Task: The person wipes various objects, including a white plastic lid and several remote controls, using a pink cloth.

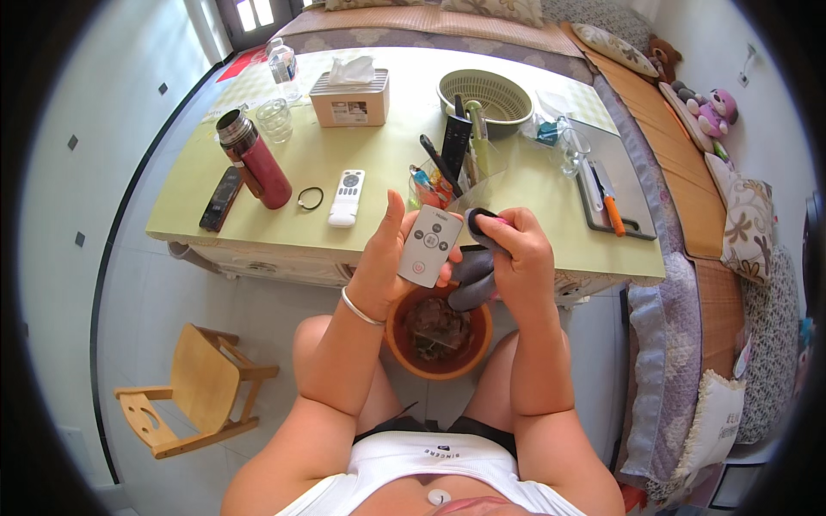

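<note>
A thin light-grey Haier remote control (430,247) rests on my left hand (381,258), thumb along one side and fingertips curled around the other. Its button face is turned up. My right hand (526,248) pinches a bunched grey cloth item (474,280) with a dark edge and a bit of pink. Its lower folds hang down like glove fingers or a sock; I cannot tell which. Below both hands, an orange plastic basin (439,374) with dark, crumpled scraps inside stands on the floor between my legs.
A clear organizer (474,190) holds remotes and packets on the table (303,238). Left are a red thermos (264,168), phone (221,198), white remote (346,197) and tissue box (352,100). Right are a colander (484,97), cutting board (619,174) and orange-handled knife (613,213). A wooden chair (206,380) stands left.
</note>
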Tool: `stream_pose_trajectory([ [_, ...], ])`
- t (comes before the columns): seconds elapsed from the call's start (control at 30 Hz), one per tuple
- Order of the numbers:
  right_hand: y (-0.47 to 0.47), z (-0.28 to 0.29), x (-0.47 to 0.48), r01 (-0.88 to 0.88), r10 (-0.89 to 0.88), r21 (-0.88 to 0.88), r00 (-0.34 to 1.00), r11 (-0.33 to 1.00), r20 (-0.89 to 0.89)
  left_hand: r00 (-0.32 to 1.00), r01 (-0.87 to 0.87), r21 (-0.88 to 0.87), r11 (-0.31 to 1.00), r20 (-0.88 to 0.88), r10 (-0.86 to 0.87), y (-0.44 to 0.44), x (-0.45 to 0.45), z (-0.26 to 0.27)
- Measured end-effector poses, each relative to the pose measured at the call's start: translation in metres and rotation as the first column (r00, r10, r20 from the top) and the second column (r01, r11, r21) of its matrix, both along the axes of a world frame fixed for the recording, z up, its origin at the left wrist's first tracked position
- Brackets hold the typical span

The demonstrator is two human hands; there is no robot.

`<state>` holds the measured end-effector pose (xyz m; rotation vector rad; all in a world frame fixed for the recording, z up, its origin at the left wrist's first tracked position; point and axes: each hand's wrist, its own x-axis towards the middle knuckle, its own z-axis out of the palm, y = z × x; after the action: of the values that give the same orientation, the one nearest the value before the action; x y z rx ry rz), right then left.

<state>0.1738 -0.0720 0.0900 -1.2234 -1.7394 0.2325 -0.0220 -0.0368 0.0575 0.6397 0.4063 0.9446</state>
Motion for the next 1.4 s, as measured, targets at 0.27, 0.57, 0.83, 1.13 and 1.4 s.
stream_pose_trajectory([
  [0.27, -0.002, -0.005, -0.014, 0.012, -0.021, 0.054, 0.987, 0.998, 0.162, 1.0, -0.011, -0.029, 1.0, 0.015, 0.011, -0.002, 0.005, -0.003],
  [0.57, -0.001, -0.003, -0.014, 0.003, -0.008, 0.03, 0.986, 1.0, 0.166, 1.0, -0.003, -0.023, 1.0, 0.01, 0.003, 0.0, 0.004, -0.006],
  [0.83, -0.001, -0.005, -0.013, -0.035, 0.032, 0.02, 0.991, 0.999, 0.13, 1.0, 0.003, -0.017, 1.0, 0.028, -0.002, 0.003, 0.005, -0.009],
  [1.13, -0.002, -0.006, -0.016, 0.008, -0.006, -0.017, 0.992, 1.0, 0.129, 0.999, 0.01, -0.032, 0.999, 0.053, -0.008, 0.006, 0.008, -0.011],
  [1.4, 0.0, -0.009, -0.007, -0.02, 0.022, -0.059, 0.999, 0.998, 0.043, 0.993, -0.009, -0.052, 0.999, 0.121, 0.015, 0.009, 0.009, -0.013],
])
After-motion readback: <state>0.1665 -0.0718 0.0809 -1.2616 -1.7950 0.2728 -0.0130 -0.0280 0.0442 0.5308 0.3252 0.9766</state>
